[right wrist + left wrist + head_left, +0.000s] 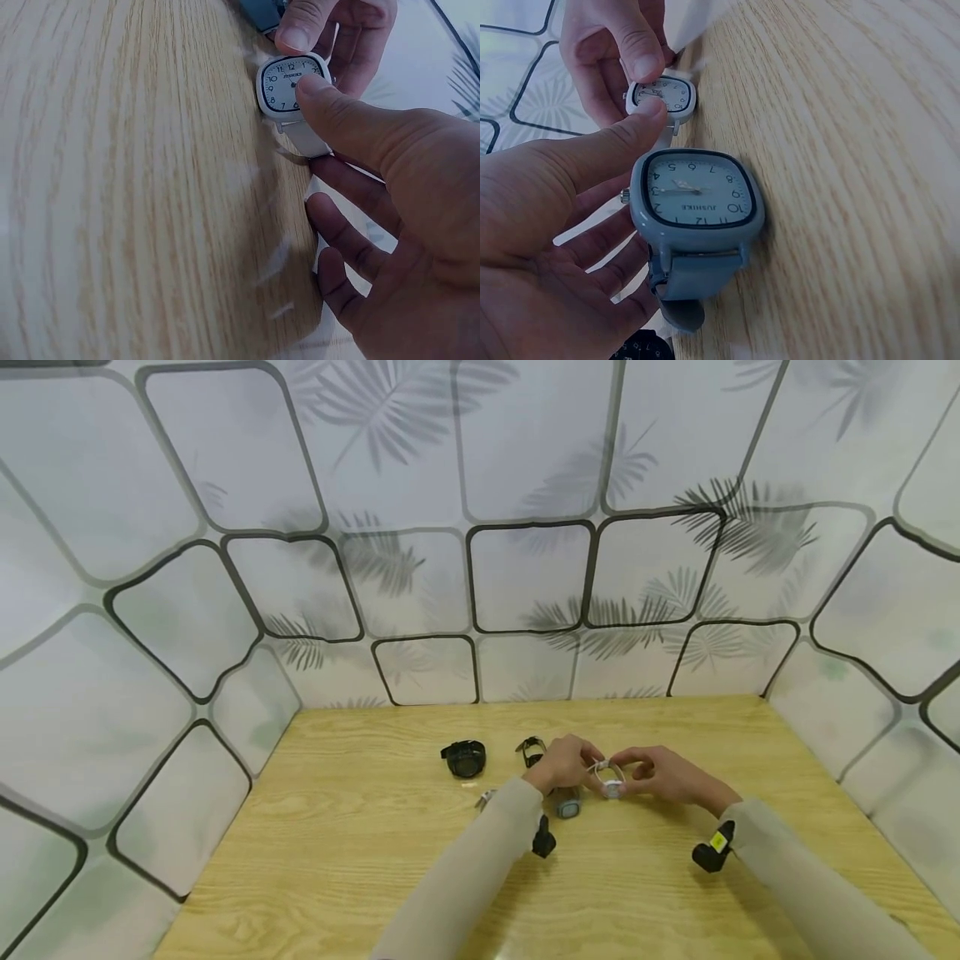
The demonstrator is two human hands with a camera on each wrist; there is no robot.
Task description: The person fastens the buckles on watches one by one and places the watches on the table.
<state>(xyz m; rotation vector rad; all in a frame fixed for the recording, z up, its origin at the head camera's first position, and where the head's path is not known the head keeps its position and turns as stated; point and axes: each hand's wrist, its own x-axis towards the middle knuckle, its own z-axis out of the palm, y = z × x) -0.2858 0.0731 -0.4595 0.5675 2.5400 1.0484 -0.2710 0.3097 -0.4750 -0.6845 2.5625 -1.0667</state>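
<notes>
A white wristwatch (612,789) with a squarish dial stands on the wooden table between both hands. My left hand (564,764) pinches one side of it, thumb at the case. From the other side my right hand (667,772) holds it; in the right wrist view, that thumb lies over the dial of the white watch (281,86) and the other fingers are by the strap. A grey-blue wristwatch (697,187) sits just under the left palm, its strap looped and its face outward. Part of the white strap is hidden by fingers.
Left of the hands lies a black wristwatch (467,760). A dark-strapped watch (532,748) is behind the left hand, and a light-coloured watch (487,797) is half covered by the left sleeve. Patterned cloth walls (532,668) border the wooden table (337,827).
</notes>
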